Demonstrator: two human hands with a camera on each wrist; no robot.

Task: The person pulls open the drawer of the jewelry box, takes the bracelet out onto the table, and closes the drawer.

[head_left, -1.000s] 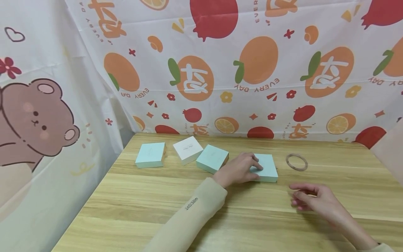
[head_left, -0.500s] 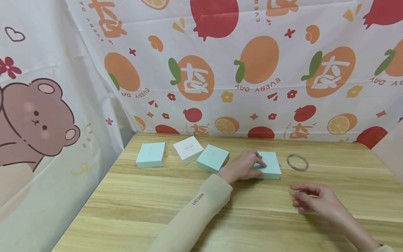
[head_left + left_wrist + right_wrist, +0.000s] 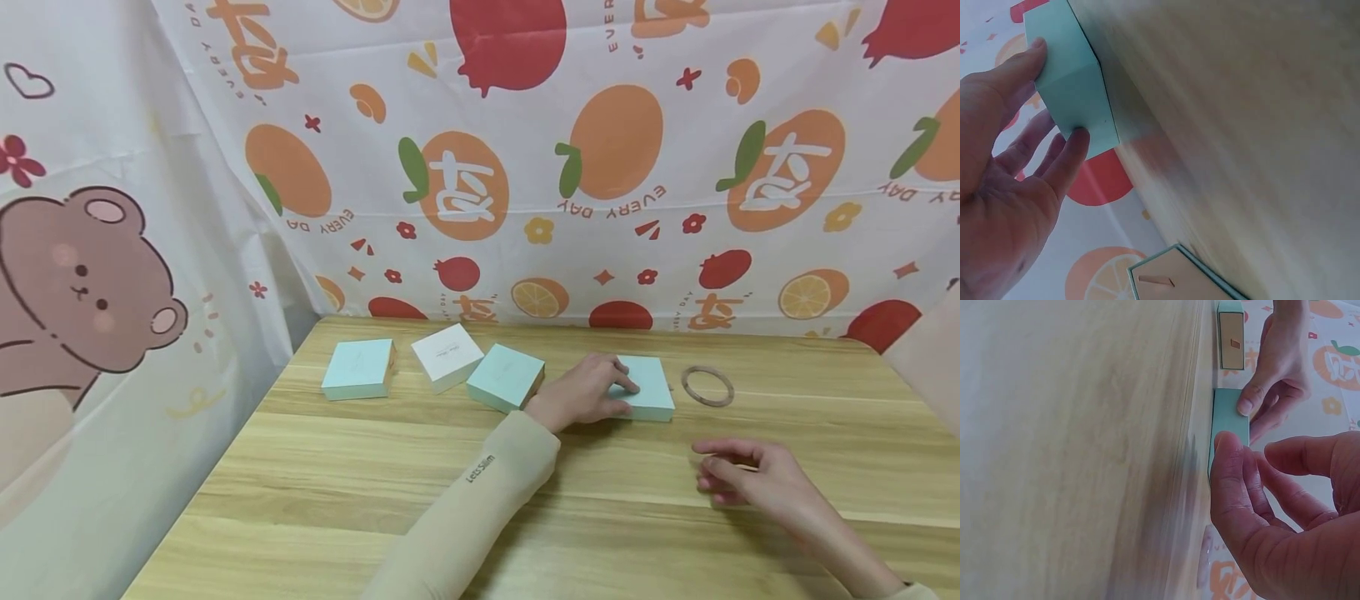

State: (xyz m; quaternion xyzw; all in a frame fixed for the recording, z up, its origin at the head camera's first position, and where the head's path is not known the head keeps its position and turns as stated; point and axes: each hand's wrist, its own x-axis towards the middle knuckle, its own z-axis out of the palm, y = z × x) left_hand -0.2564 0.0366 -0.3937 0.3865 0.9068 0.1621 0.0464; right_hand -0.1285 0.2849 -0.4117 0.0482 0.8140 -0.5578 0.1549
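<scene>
Fruit-printed cloth (image 3: 615, 142) hangs behind our wooden table (image 3: 330, 500). Our left hand (image 3: 581, 392) has its thumb and fingers bent about the gripped box (image 3: 652, 385): the thumb meets the near side, 1 fingertip the left side, and 1 finger lies over the lid. We read that as a light, partly closed hold. The fingers of our right hand (image 3: 765, 479) curl loosely, with a gap between thumb and forefinger; we see nothing in them, and they hang over the wood, apart from the box.

Outward from there, the gripped box sits flat on the table, and the ring (image 3: 729, 386) lies flat to its right, near but not touching. On the other side, by our left wrist, stands the angled mint box (image 3: 504, 375), then the white box (image 3: 447, 357) close beside it, then the far-left mint box (image 3: 358, 365), somewhat apart.

As for progress, we judge it partway: those 3 boxes stand free of our hands and appear closed, while the gripped box is down on the wood but not yet released. Letting go of it is left, and the ring lies untouched, outside every box. What the boxes contain we cannot tell.
</scene>
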